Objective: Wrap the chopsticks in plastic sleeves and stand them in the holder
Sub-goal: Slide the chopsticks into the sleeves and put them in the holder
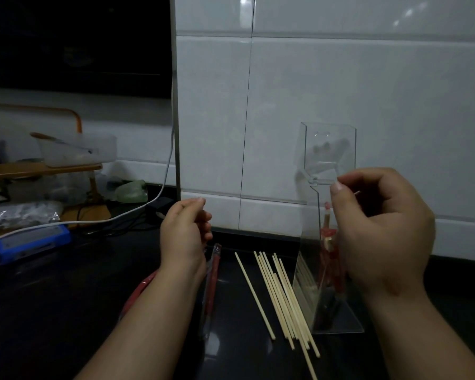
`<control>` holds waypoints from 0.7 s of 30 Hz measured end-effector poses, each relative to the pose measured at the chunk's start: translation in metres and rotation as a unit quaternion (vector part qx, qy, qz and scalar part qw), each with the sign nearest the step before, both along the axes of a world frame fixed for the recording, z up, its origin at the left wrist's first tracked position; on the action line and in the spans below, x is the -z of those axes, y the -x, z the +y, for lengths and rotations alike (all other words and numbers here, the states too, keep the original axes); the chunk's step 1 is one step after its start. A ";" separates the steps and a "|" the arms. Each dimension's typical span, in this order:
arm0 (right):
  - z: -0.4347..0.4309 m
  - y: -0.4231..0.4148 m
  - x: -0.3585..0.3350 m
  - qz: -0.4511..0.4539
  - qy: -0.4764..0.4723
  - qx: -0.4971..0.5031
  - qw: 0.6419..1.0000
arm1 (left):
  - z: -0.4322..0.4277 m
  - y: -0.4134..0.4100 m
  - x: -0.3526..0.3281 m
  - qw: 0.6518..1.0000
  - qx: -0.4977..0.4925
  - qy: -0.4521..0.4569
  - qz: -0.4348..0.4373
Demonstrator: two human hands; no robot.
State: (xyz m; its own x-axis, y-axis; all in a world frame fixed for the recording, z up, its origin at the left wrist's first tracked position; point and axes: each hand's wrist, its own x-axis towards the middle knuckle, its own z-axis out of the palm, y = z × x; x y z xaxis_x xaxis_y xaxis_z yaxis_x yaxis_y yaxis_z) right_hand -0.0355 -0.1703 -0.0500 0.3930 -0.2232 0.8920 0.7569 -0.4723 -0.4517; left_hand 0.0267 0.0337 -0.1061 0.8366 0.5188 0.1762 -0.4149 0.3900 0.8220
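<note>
A clear acrylic holder [330, 145] stands on the dark counter against the white tiles. My right hand [381, 229] is raised beside it and pinches a wrapped chopstick [328, 237], whose red-printed sleeve hangs down at the holder's front. My left hand [185, 231] hovers to the left with its fingers curled, thumb against forefinger, and nothing visible in it. Several bare wooden chopsticks [281, 297] lie on the counter between my hands. Red-printed plastic sleeves [211, 286] lie under my left wrist.
At the left stand a blue device [30, 241], a white cable [137, 215], plastic bags [17, 215] and a wooden rack with a clear box [77, 149]. A metal strip [176, 105] runs up the wall beside a dark window.
</note>
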 end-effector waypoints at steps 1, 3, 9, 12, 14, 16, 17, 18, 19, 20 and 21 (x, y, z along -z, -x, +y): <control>0.001 0.001 0.001 -0.024 0.019 0.010 0.999 | 0.000 0.000 0.000 1.000 -0.002 -0.003 0.003; 0.003 0.001 0.004 -0.093 0.077 0.054 0.991 | 0.001 0.000 0.001 1.000 -0.009 -0.016 0.012; 0.008 0.004 0.015 -0.250 0.227 0.144 0.930 | 0.001 -0.003 0.004 0.992 -0.027 -0.099 0.068; 0.020 0.007 0.025 -0.243 0.258 0.080 0.932 | 0.001 -0.004 0.005 0.990 -0.030 -0.108 0.085; 0.028 0.009 0.031 -0.220 0.281 0.021 0.934 | 0.001 -0.005 0.006 0.989 -0.033 -0.112 0.086; 0.035 0.009 0.034 -0.187 0.304 -0.022 0.934 | 0.001 -0.005 0.006 0.987 -0.040 -0.127 0.087; 0.038 0.008 0.037 -0.166 0.311 -0.036 0.935 | 0.001 -0.005 0.007 0.985 -0.047 -0.139 0.088; 0.041 0.006 0.040 -0.138 0.317 -0.043 0.938 | 0.002 -0.006 0.008 0.982 -0.055 -0.156 0.089; 0.045 0.003 0.043 -0.102 0.321 -0.044 0.941 | 0.002 -0.007 0.009 0.978 -0.063 -0.177 0.093; 0.047 -0.001 0.047 -0.060 0.326 -0.039 0.943 | 0.003 -0.008 0.010 0.973 -0.070 -0.198 0.100; 0.050 -0.004 0.050 -0.011 0.330 -0.029 0.943 | 0.004 -0.009 0.011 0.967 -0.075 -0.220 0.108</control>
State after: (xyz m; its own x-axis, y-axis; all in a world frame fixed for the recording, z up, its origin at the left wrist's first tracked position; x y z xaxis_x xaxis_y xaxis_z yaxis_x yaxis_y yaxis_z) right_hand -0.0316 -0.1207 -0.1001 0.3671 0.4056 0.8371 0.7954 -0.6034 -0.0565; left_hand 0.0360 0.0375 -0.1174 0.7997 0.5517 0.2368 -0.2397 -0.0682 0.9684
